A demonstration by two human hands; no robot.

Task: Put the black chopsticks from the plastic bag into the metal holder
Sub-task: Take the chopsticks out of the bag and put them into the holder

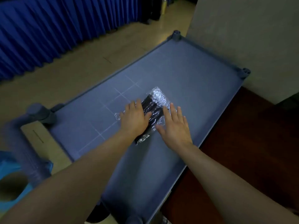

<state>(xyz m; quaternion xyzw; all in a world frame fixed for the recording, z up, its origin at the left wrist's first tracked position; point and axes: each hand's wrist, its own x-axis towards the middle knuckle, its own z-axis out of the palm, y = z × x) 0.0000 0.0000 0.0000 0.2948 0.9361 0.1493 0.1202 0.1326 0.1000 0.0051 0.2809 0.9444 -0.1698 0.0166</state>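
A crinkled clear plastic bag (159, 94) lies on the blue-grey table (186, 75), with a bundle of black chopsticks (153, 109) inside it. My left hand (135, 118) rests flat on the bag's left part, fingers spread. My right hand (175, 125) lies flat on the bag's right edge, fingers apart. Neither hand grips anything. The near end of the bag (142, 139) sticks out below my left hand. No metal holder is in view.
White grid lines (113, 102) mark the table left of the bag. A grey wall (242, 38) stands behind the table, dark red floor (242, 151) on the right, blue curtain (48, 29) at far left, a blue object (14, 180) at lower left.
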